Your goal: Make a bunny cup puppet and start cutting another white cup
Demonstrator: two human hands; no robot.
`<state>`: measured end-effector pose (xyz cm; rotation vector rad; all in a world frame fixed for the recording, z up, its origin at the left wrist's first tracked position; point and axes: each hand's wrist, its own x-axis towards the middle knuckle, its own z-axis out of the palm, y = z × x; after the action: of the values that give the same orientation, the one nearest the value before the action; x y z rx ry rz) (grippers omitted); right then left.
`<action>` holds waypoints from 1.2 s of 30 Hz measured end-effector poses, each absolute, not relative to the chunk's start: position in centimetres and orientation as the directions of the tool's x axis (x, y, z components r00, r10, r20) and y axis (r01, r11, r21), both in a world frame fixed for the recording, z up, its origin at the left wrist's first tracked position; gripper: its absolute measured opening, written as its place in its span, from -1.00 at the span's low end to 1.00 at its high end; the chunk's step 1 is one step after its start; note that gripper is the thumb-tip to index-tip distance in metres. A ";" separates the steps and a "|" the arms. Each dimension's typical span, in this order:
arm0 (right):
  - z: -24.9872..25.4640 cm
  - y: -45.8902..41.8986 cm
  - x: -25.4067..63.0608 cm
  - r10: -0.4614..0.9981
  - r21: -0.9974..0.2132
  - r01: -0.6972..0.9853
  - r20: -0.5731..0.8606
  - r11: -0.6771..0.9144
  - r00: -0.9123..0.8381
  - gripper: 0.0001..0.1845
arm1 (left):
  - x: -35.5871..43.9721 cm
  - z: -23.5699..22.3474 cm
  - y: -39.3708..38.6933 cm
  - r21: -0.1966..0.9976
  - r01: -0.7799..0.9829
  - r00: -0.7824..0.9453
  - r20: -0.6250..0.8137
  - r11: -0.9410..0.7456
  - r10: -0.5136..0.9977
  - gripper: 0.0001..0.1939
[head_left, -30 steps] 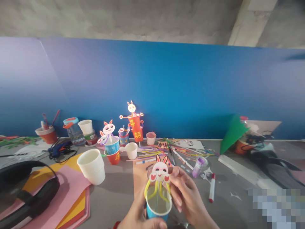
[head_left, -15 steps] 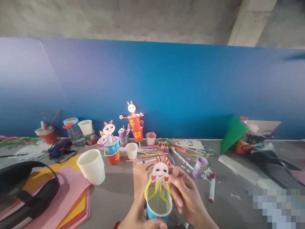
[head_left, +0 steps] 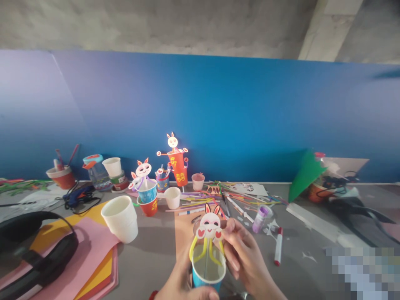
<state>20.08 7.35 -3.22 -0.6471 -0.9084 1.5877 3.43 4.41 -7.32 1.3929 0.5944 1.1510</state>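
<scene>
From where I stand, taking the wall as twelve o'clock and reading from the blue cup (head_left: 201, 281): the cup is in the person's hands at the near edge of view, mouth up, with a paper rabbit face (head_left: 210, 225) above its far rim. Yellow strips (head_left: 193, 249) loop between the cup's rim and two heart-marked paws. Weak point, I judge: the right-side paw (head_left: 218, 234). A sharp tug there could part it from its strip or skew the arm; a hard squeeze on the cup could dent its thin wall. Elbow hazards look few: a red-capped marker (head_left: 278, 246) at three o'clock could roll if brushed, and a purple-and-white bottle (head_left: 260, 221) at two could tip. White stacked cups (head_left: 119, 221) stand at ten, well apart; a tower of red cups (head_left: 178, 166) at eleven, at the back of the bench (head_left: 150, 258). Grip, left hand (head_left: 183, 277): curled around the cup, thumb across the near side, far fingers hidden; opened only to the cup's width. Grip, right hand (head_left: 245, 254): thumb and forefinger nearly closed, apparently pinching the right-side paw at its outer edge, remaining fingers loosely bent beside the cup; whether they touch it, I can't tell.
</scene>
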 end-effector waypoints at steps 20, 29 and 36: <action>-3.6 7.5 19.9 0.981 -0.809 -0.586 0.065 -0.055 -0.181 -0.59 | 3.4 -7.9 4.5 0.943 -0.271 0.378 0.290 -0.195 0.879 -0.06; -3.9 7.5 19.9 0.980 -0.814 -0.579 0.074 -0.049 -0.187 -0.61 | 3.5 -7.6 4.4 0.939 -0.267 0.383 0.309 -0.216 0.871 -0.08; -4.0 7.6 19.9 0.983 -0.817 -0.575 0.073 -0.040 -0.171 -0.59 | 3.7 -7.4 4.5 0.939 -0.275 0.375 0.301 -0.204 0.877 -0.02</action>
<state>19.94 7.62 -4.01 -0.6354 -0.8730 1.5583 3.68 4.52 -7.37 1.3916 0.5914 1.1662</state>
